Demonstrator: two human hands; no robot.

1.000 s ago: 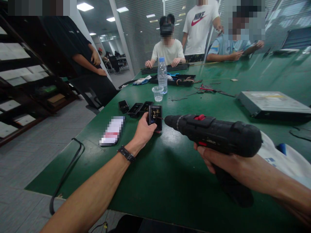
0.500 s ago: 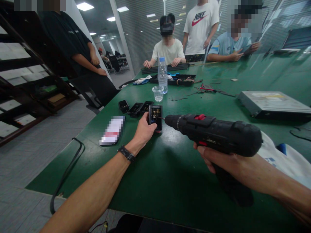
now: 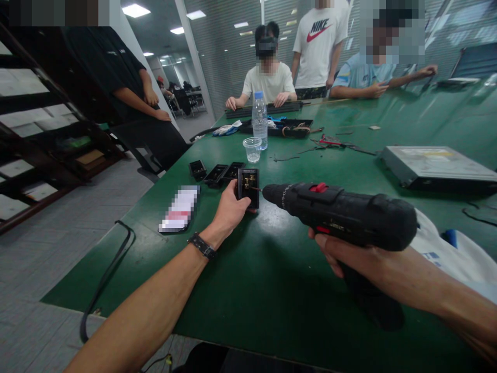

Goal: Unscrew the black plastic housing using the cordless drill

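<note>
My left hand [image 3: 232,207] grips a small black plastic housing [image 3: 253,196] upright on the green table, its open side with brass-coloured metal parts turned to me. In my right hand [image 3: 349,254] is a black cordless drill [image 3: 337,212] with red switches, held by its handle and lying level. Its thin bit points left into the housing's open side; whether the tip touches a part inside is too small to tell. Behind my left hand lie several similar black housings [image 3: 216,175]. A phone [image 3: 180,209] lies left of my left wrist.
A clear plastic cup [image 3: 252,150] and a water bottle [image 3: 260,122] stand beyond the housing. Behind them is a black tray [image 3: 298,127] of tools. At right lie a flat metal box [image 3: 438,168] and a white cloth [image 3: 446,248]. Several people are around the table [image 3: 248,295].
My hands, the housing and the drill stay almost in place, the drill shifting very slightly left. At the far right, a person's arm has stretched out to the right.
</note>
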